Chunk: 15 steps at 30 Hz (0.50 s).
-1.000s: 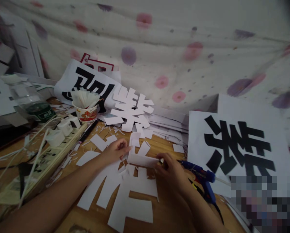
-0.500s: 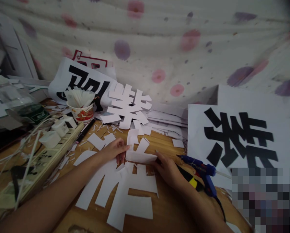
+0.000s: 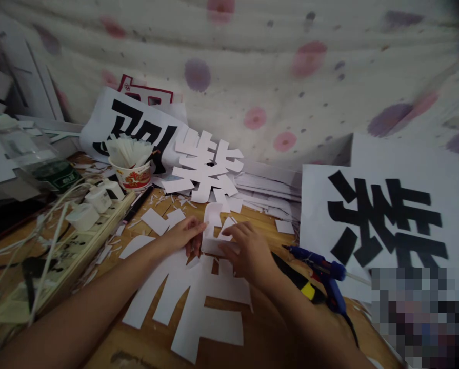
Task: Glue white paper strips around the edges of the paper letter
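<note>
A large white cut-out character (image 3: 193,302) lies on the wooden table, with a white strip (image 3: 213,247) standing along its upper part. My left hand (image 3: 191,236) pinches the left end of this strip between thumb and fingers. Over the strip's right part, my right hand (image 3: 248,248) has its thumb in front and its fingers behind, closed round the paper. A curled white piece (image 3: 212,212) rises just beyond the strip. To the right of my right hand lies a blue glue gun (image 3: 317,262), beside a black and yellow tool (image 3: 308,291).
A power strip (image 3: 75,246) with chargers and cables runs along the left. Behind it stands a paper bowl (image 3: 135,177) of white sticks. Another white cut-out (image 3: 206,166) leans at the back. A printed sheet (image 3: 314,205) stands at the right. Paper scraps litter the table.
My right hand has moved left and up from the strip's right end, and its fingers now reach over the paper. My left hand keeps its hold. The view has shifted slightly.
</note>
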Each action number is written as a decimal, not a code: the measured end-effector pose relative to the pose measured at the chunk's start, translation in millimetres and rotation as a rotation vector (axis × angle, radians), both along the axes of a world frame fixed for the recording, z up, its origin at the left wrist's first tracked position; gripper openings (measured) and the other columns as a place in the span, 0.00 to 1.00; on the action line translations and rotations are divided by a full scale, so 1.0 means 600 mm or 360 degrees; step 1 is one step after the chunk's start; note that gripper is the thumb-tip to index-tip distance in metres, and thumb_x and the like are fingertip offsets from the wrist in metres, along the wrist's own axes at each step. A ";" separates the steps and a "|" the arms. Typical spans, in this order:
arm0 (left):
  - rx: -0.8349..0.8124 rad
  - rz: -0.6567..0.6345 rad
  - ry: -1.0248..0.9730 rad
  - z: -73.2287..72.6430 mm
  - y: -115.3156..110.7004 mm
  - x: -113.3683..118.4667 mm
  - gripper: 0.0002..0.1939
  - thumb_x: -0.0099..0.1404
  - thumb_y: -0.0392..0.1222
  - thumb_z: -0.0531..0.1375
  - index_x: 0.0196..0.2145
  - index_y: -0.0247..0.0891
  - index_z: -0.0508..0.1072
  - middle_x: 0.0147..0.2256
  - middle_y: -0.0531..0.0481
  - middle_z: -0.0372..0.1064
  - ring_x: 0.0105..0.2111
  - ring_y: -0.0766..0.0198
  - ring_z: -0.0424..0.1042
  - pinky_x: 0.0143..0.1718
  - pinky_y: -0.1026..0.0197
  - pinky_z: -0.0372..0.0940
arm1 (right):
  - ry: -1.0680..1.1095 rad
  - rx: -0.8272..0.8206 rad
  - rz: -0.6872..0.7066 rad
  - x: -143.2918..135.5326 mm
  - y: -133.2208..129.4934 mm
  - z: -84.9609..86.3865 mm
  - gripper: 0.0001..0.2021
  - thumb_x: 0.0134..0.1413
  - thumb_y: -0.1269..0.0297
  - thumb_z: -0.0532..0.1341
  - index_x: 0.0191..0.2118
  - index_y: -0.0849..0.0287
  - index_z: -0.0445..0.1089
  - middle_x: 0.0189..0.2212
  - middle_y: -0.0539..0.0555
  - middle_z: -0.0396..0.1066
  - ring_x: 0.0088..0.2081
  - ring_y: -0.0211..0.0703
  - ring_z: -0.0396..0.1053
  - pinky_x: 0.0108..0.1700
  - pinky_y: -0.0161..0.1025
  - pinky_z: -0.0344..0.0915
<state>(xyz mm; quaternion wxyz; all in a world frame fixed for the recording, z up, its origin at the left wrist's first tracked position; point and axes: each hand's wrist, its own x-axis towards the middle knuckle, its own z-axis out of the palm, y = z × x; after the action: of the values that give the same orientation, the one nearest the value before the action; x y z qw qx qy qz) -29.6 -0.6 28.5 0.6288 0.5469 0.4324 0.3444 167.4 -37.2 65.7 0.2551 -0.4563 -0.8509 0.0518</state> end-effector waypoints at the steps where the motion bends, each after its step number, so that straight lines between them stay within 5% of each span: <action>1: 0.0005 0.0005 -0.0002 0.000 0.000 0.000 0.25 0.52 0.62 0.59 0.27 0.40 0.53 0.13 0.58 0.64 0.11 0.66 0.66 0.07 0.72 0.54 | -0.0082 0.0026 0.0017 -0.018 0.001 0.003 0.06 0.50 0.65 0.61 0.36 0.58 0.69 0.34 0.55 0.70 0.41 0.47 0.62 0.43 0.42 0.60; 6: 0.0026 0.0021 -0.0007 -0.004 0.002 0.001 0.25 0.51 0.62 0.59 0.26 0.40 0.53 0.12 0.57 0.65 0.10 0.67 0.65 0.07 0.71 0.55 | -0.0336 -0.0002 -0.0029 -0.072 0.005 0.001 0.03 0.52 0.68 0.58 0.30 0.58 0.69 0.30 0.54 0.70 0.36 0.45 0.64 0.38 0.40 0.60; 15: 0.0023 0.0024 -0.0025 -0.010 0.004 0.000 0.25 0.51 0.61 0.60 0.27 0.40 0.52 0.12 0.57 0.65 0.10 0.65 0.65 0.07 0.71 0.55 | -0.0182 0.0008 0.0057 -0.071 0.010 -0.011 0.04 0.51 0.72 0.58 0.28 0.58 0.67 0.29 0.52 0.68 0.34 0.42 0.62 0.36 0.38 0.59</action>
<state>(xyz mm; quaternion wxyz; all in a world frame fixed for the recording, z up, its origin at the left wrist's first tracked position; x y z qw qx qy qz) -29.6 1.6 22.3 0.6255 0.5454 0.4290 0.3566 125.1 -31.3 59.4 0.2063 -0.4426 -0.8722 0.0282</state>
